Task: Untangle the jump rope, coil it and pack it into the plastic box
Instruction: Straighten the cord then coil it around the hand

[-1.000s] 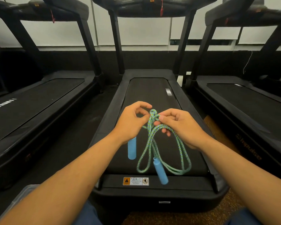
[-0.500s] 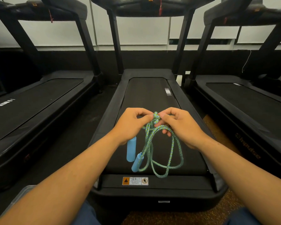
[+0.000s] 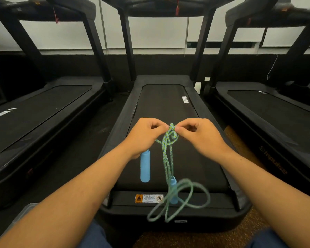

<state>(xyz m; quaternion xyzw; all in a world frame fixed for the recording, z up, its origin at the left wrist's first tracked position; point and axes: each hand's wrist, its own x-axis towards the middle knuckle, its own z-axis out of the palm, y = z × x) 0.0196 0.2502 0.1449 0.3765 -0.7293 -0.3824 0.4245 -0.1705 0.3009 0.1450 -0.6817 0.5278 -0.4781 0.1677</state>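
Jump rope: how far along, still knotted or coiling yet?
Done: nothing finished that shows. In hand: the left hand and right hand pinch the knot at the top of the jump rope; one blue handle hangs under the left hand, and the second handle dangles among blurred loops. Left: undo the knot, coil, then pack into the plastic box, whose corner shows at lower left.

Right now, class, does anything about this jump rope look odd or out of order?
Yes. The jump rope is knotted at the top, where the left hand and right hand pinch it; tangled loops dangle blurred below.
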